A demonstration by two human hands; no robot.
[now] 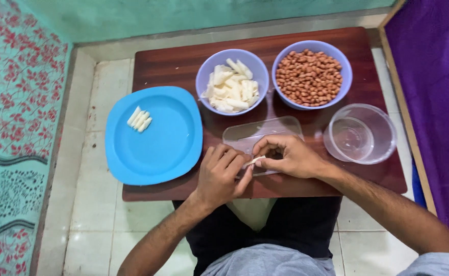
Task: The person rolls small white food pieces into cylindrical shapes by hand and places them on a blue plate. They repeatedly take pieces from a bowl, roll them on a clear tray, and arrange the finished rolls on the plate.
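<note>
Hands meet over the front edge of a small brown table point(183, 61). The left hand point(223, 173) and the right hand point(288, 156) both pinch one thin white stick point(254, 161) between their fingertips. The stick is short and pale, and it sits right between the two hands, just above a flat clear lid point(250, 133) that lies on the table. The left hand curls its fingers in and its thumb touches the near end of the stick. The right hand is bent over the far end, with its fingers closed on it. To the left of the hands is a blue plate point(158, 148) that hangs a little over the table edge. Four white sticks point(139, 119) lie side by side on the plate, near its top left corner, touching each other. Behind the hands stand two light purple bowls. The left bowl point(204, 71) is full of more white sticks in a pile. The right bowl point(344, 84) is full of brown peanuts point(309, 76). The two bowls stand just beside each other. To the right of the hands is a round clear tub point(385, 138). The table stands on a pale tiled floor point(107, 87). The person's dark clothes show under the table edge.
</note>
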